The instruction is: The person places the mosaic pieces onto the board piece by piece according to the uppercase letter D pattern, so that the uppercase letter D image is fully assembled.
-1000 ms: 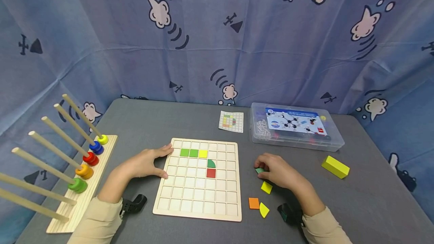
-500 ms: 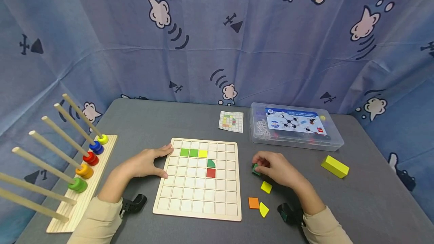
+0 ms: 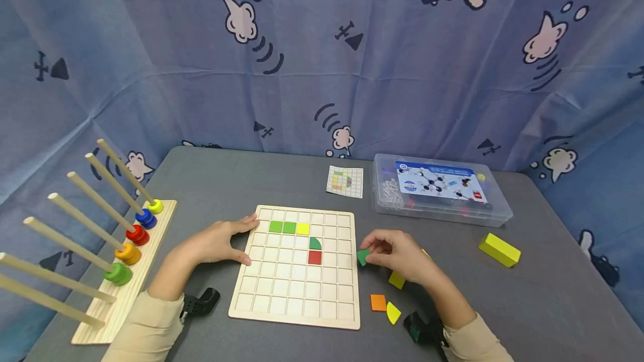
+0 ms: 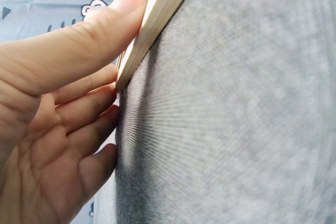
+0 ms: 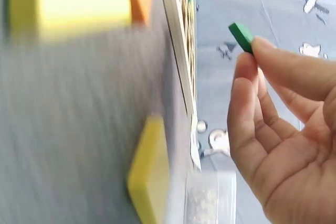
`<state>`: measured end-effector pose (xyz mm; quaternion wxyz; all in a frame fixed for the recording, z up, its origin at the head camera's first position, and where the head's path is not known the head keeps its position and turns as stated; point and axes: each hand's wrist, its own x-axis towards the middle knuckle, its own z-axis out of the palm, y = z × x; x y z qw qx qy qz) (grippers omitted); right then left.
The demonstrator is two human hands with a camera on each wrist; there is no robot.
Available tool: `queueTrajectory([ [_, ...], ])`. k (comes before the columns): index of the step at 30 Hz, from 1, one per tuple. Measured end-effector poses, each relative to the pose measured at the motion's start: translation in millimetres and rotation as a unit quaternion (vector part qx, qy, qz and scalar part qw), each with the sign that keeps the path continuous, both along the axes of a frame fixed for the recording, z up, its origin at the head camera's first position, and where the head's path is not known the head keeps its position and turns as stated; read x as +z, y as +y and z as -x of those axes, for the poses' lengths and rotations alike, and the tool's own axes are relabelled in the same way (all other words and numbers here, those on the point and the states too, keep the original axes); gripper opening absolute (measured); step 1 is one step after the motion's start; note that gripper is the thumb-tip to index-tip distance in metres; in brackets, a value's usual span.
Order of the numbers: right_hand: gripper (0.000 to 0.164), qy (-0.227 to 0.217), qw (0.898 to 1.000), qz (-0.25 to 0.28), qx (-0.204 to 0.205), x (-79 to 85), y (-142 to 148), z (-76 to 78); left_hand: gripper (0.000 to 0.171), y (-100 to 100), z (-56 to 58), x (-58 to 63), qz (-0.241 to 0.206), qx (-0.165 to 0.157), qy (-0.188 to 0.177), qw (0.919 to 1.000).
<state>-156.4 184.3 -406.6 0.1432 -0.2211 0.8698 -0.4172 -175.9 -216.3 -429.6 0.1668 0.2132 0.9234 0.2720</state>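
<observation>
A wooden grid board (image 3: 287,298) lies in the middle of the table. My left hand (image 3: 221,242) rests along its left edge, thumb on the rim and fingers extended; the left wrist view shows the thumb (image 4: 105,30) against the wood. Pinched between thumb and fingers of my right hand (image 3: 399,253) is a small dark green tile (image 3: 363,256), raised by the board's right edge and seen nearly edge-on in the right wrist view. Set in the grid are light green squares (image 3: 275,227), a yellow square (image 3: 303,229), a green quarter-round (image 3: 315,243) and a red square (image 3: 314,257).
An orange square (image 3: 378,303), a yellow quarter-round (image 3: 393,313) and a yellow tile (image 3: 397,280) lie right of the board. Behind stand a pattern card (image 3: 344,181) and a clear plastic box (image 3: 443,211). A yellow block (image 3: 500,249) sits right, a peg stand (image 3: 90,331) left.
My right hand has picked up the green tile from the table and carried it left to the board's right edge. The left hand has stayed on the board.
</observation>
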Motion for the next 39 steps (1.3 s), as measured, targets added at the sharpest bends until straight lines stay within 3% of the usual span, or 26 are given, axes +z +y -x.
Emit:
queueTrajectory([
  [11, 0.011, -0.032, 0.999, 0.015, 0.011, -3.9, -41.8, -10.1, 0.096, 1.2, 0.3, -0.5, -0.014, 0.000, -0.007, 0.9999],
  [23, 0.011, -0.009, 0.999, -0.008, 0.044, -5.6, -81.6, -14.4, 0.094, 1.9, -0.4, 1.0, -0.009, 0.002, -0.006, 0.9999],
  [39, 0.013, 0.044, 0.997, -0.039, 0.043, -13.1, -90.8, -16.0, 0.095, -0.2, 0.1, 1.3, -0.004, -0.003, -0.004, 1.0000],
])
